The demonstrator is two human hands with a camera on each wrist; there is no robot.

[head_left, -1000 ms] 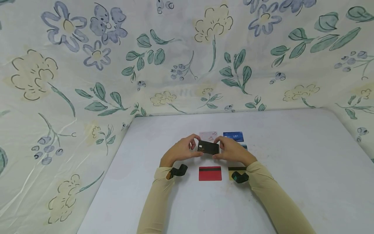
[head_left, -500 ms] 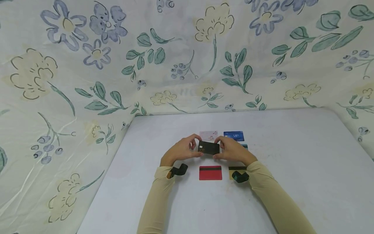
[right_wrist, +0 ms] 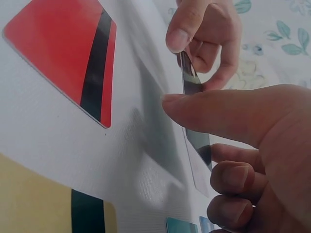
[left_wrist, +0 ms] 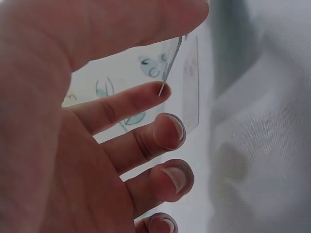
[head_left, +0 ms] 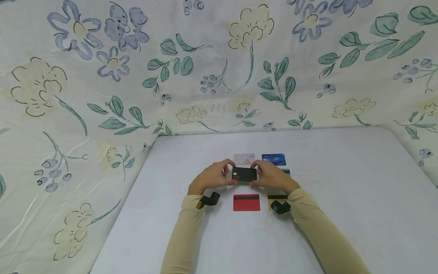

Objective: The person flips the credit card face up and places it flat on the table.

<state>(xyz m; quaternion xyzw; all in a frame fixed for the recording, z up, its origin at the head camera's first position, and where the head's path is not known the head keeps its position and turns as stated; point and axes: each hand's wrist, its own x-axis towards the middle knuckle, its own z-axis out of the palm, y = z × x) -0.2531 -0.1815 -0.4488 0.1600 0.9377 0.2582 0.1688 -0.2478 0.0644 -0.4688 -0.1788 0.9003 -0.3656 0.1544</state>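
One black card [head_left: 244, 174], pinched at opposite ends by the left hand [head_left: 213, 175] and right hand [head_left: 272, 175] above the table [head_left: 342, 182], has been levelled slightly, so its angle seems to be under adjustment.

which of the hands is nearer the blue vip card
Right. The right hand is just on the near side of the blue VIP card; the left hand is farther off to its left, at the other end of the black card.

Both hands [head_left: 213, 175] pinch a black card [head_left: 244, 174] near a red card [head_left: 246, 204].
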